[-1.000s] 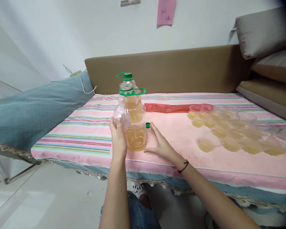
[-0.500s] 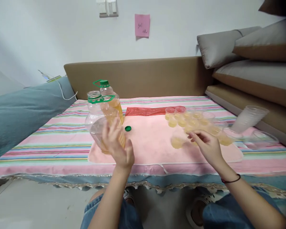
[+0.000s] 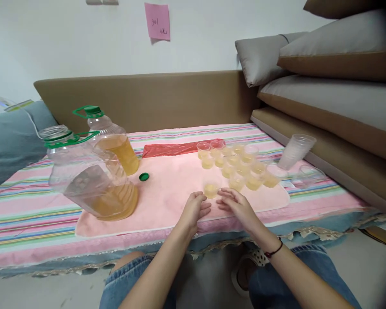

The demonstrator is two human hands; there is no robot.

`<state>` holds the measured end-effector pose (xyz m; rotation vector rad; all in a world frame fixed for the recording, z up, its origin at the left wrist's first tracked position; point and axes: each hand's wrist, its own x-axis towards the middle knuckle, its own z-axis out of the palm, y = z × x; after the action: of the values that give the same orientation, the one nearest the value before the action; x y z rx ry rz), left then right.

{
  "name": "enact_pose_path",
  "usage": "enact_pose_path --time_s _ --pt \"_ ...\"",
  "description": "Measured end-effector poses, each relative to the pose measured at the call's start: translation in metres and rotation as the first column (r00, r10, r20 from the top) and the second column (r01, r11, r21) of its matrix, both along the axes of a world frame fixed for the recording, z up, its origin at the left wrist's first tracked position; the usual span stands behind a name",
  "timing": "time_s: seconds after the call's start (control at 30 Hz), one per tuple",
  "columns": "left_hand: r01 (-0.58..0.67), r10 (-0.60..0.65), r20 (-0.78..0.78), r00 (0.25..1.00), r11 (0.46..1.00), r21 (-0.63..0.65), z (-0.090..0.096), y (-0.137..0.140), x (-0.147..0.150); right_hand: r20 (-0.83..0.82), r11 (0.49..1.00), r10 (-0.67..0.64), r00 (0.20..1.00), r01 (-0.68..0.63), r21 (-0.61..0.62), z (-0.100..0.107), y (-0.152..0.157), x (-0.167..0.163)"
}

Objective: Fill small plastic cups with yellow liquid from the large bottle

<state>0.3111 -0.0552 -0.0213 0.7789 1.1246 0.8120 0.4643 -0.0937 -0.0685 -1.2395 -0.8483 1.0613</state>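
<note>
A clear plastic cup (image 3: 211,190) of pale yellow liquid stands on the pink mat (image 3: 167,189), between my two hands. My left hand (image 3: 195,209) is at its left, fingers curved and apart. On its right, my right hand (image 3: 236,205) has loosely spread fingers; whether the fingertips touch the cup I cannot tell. Behind and to the right, several similar cups (image 3: 236,182) stand grouped, partly filled. An uncapped large bottle (image 3: 116,201) with a green ring handle is at the left, and a capped bottle (image 3: 125,154) stands behind it. Both hold yellow liquid.
A green cap (image 3: 144,177) lies beside the bottles. Red plastic film (image 3: 170,149) stretches along the mat's back edge. A leaning stack of cups (image 3: 296,151) and a cup lying over (image 3: 310,177) are at right, near piled cushions (image 3: 328,94).
My left hand has moved right, away from the open bottle, to the near cup. My right hand has come left beside that cup. The camera view has shifted right.
</note>
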Motion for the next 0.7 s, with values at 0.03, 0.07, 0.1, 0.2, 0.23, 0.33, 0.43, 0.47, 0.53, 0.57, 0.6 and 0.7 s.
enact_pose_path --time_s 0.03,0.07,0.1,0.2,0.23,0.33,0.43,0.47,0.53,0.57,0.6,0.7 --pt "-0.002 0.002 0.004 1.000 1.000 -0.010 0.000 0.001 0.002 -0.027 1.000 0.001 1.000 -0.002 -0.014 -0.003 0.001 -0.002" --pt "-0.006 0.006 0.006 1.000 1.000 -0.013 0.000 0.001 0.003 -0.052 1.000 0.000 0.999 -0.001 -0.025 -0.005 0.002 -0.003" --pt "-0.010 0.010 0.008 1.000 1.000 -0.013 0.001 0.002 0.005 -0.073 1.000 -0.003 0.997 0.000 -0.031 -0.007 0.003 -0.005" --pt "-0.011 0.011 0.035 0.999 1.000 0.001 0.005 0.004 0.008 -0.121 0.999 -0.011 0.993 0.007 -0.035 -0.010 0.007 -0.007" --pt "-0.012 0.011 0.054 0.998 1.000 0.006 0.006 0.006 0.010 -0.133 0.999 -0.015 0.991 0.011 -0.031 -0.010 0.009 -0.007" --pt "-0.029 0.027 0.124 0.992 1.000 0.010 0.006 0.011 0.016 -0.152 1.000 -0.024 0.988 0.022 -0.010 -0.011 0.017 -0.007" --pt "-0.055 0.055 0.170 0.984 0.998 -0.004 0.004 0.015 0.023 -0.150 0.999 -0.040 0.988 0.043 0.016 -0.014 0.026 -0.009" --pt "-0.060 0.060 0.181 0.982 0.998 -0.005 0.003 0.017 0.025 -0.145 0.998 -0.048 0.988 0.051 0.022 -0.016 0.029 -0.011" --pt "-0.066 0.064 0.206 0.976 0.998 0.004 0.003 0.019 0.030 -0.135 0.997 -0.062 0.989 0.067 0.034 -0.019 0.034 -0.014" --pt "-0.069 0.064 0.218 0.974 0.998 0.012 0.003 0.020 0.032 -0.130 0.997 -0.066 0.989 0.072 0.041 -0.019 0.036 -0.015" --pt "-0.072 0.065 0.229 0.971 0.997 0.022 0.002 0.021 0.035 -0.125 0.996 -0.069 0.990 0.075 0.049 -0.020 0.038 -0.016" --pt "-0.081 0.067 0.250 0.966 0.996 0.048 0.000 0.026 0.041 -0.106 0.993 -0.076 0.991 0.084 0.080 -0.020 0.044 -0.018"
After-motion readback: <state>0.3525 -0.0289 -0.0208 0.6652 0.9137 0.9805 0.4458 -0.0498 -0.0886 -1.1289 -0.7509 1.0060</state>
